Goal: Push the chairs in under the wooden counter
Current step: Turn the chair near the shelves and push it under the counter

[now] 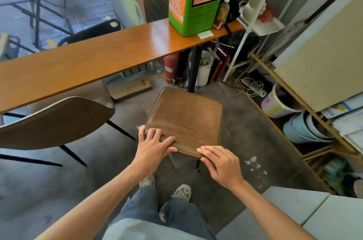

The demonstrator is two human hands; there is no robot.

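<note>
A brown leather-topped stool [186, 118] stands on the concrete floor just in front of the wooden counter [84, 65], its far edge near the counter's black leg. My left hand [155, 144] lies over the stool's near left corner, fingers curled on the rim. My right hand [220, 163] rests on the near right edge with fingers on top and thumb under. A second brown chair [57, 122] with a curved back and thin black legs stands at the left, its seat partly under the counter.
A green charging kiosk [194, 0] and a bottle [223, 12] stand on the counter's right end. Under it are a red extinguisher [170, 68], a white bin [204, 69] and a cardboard box [133, 87]. Shelves with buckets [306, 128] and cables line the right side.
</note>
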